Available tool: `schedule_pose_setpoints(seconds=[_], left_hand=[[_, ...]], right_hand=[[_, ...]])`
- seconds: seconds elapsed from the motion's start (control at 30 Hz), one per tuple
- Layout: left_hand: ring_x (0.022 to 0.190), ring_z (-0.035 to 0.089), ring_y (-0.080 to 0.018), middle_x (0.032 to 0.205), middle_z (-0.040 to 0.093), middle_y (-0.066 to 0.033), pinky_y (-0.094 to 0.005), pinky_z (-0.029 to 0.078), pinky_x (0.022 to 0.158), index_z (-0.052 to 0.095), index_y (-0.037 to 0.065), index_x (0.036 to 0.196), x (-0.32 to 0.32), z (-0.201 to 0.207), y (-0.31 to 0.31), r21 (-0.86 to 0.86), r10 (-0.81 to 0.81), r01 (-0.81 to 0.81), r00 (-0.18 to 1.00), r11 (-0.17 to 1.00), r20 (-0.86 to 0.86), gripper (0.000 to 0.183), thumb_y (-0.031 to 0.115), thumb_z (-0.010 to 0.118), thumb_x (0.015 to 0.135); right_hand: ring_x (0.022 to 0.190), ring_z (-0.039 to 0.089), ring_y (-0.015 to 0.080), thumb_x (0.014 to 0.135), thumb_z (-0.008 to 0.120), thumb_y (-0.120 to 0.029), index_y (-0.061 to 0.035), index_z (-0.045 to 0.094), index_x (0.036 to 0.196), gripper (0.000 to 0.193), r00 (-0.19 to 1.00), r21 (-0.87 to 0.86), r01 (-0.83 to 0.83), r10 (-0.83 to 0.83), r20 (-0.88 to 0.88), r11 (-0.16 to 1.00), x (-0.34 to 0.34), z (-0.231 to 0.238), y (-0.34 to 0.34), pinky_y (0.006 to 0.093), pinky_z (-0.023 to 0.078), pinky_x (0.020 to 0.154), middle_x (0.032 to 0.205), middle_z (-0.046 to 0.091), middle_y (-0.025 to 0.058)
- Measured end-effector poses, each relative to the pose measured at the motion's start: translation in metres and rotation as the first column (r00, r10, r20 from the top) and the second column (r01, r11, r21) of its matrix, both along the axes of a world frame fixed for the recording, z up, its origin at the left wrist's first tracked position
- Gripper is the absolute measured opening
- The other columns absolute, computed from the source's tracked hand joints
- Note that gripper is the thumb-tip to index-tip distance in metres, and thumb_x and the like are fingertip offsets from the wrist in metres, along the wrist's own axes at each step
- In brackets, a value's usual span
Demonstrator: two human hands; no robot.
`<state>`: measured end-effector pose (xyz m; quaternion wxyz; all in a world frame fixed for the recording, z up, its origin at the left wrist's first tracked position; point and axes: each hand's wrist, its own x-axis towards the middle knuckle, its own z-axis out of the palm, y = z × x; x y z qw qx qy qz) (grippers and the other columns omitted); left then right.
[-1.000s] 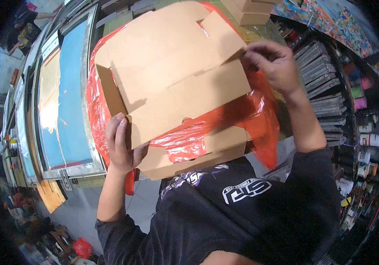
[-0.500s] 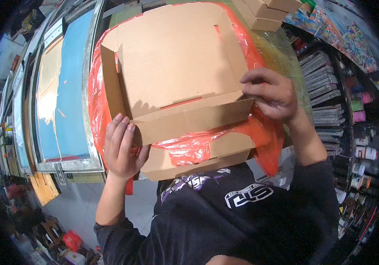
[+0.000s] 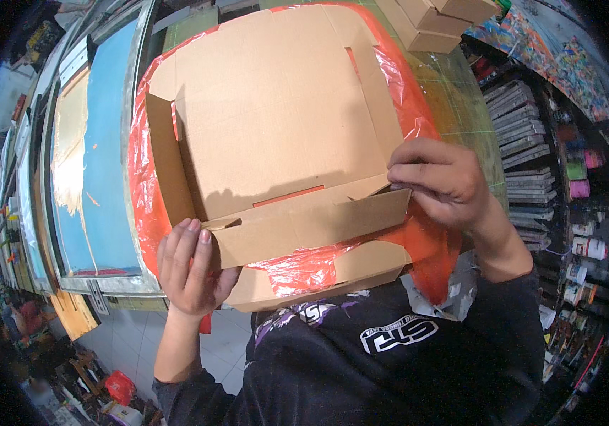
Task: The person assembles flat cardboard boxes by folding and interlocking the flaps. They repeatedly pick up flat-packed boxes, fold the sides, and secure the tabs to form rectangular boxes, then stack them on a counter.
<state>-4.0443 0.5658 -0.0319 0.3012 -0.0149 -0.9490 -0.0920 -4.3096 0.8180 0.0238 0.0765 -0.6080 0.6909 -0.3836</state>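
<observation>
A partly folded brown cardboard box (image 3: 276, 113) lies spread out on a crumpled red plastic sheet (image 3: 418, 121). Its left side wall stands up, while the right side is still mostly flat. The near wall (image 3: 304, 224) is raised between my hands, with small flaps bent inward at both its ends. My left hand (image 3: 194, 266) grips the near left corner, fingers over the top and thumb on the outer face. At the near right corner my right hand (image 3: 443, 181) pinches the end flap between thumb and fingers. The fingertips there are partly hidden.
To the left lies a framed blue printing screen (image 3: 116, 156) smeared with cream ink. Folded cardboard boxes (image 3: 432, 21) are stacked at the far right of the green table (image 3: 460, 106). Beyond its right edge are racked grey slats (image 3: 517, 149) and shelves with jars (image 3: 588, 247).
The near corner flaps now show folded inward along the raised wall. The box and my left hand sit slightly lower and further left in view; my right fingers have closed onto the corner.
</observation>
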Motion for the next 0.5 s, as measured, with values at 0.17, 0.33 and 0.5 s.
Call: schedule_pose_setpoints(seconds=[0.17, 0.33, 0.5], left_hand=[[0.102, 0.059, -0.0317, 0.112, 0.061, -0.0173, -0.0427, 0.031, 0.097, 0.058, -0.001, 0.118, -0.007, 0.026, -0.001, -0.026, 0.071, -0.068, 0.99, 0.997, 0.126, 0.059, 0.034, 0.073, 0.073], [0.105, 0.055, -0.0315, 0.118, 0.057, -0.0154, -0.0424, 0.032, 0.092, 0.054, 0.0, 0.122, -0.013, 0.039, -0.007, -0.058, 0.074, -0.063, 0.973, 0.996, 0.217, 0.067, 0.034, 0.074, 0.068], [0.102, 0.056, -0.0318, 0.117, 0.057, -0.0158, -0.0412, 0.037, 0.086, 0.053, -0.001, 0.122, -0.013, 0.032, -0.009, -0.071, 0.025, -0.017, 0.994, 0.997, 0.106, 0.068, 0.033, 0.075, 0.067]], right_hand=[[0.093, 0.062, 0.0303, 0.073, 0.069, -0.007, -0.0036, 0.064, 0.102, 0.03, 0.976, -0.041, 0.15, -0.155, -0.155, 0.988, 0.006, -0.002, 0.006, 0.038, 0.049, 0.078, 0.113, 0.059, 0.0189], [0.114, 0.053, 0.034, 0.073, 0.07, -0.031, -0.012, 0.055, 0.122, 0.055, 0.843, -0.119, 0.038, -0.096, -0.529, 0.992, 0.024, -0.017, 0.007, 0.0487, 0.038, 0.096, 0.129, 0.053, 0.0192], [0.106, 0.057, 0.0349, 0.061, 0.077, -0.012, -0.0089, 0.053, 0.119, 0.063, 0.775, -0.178, 0.053, -0.153, -0.613, 0.983, 0.025, -0.026, -0.006, 0.047, 0.044, 0.089, 0.125, 0.055, 0.0182]])
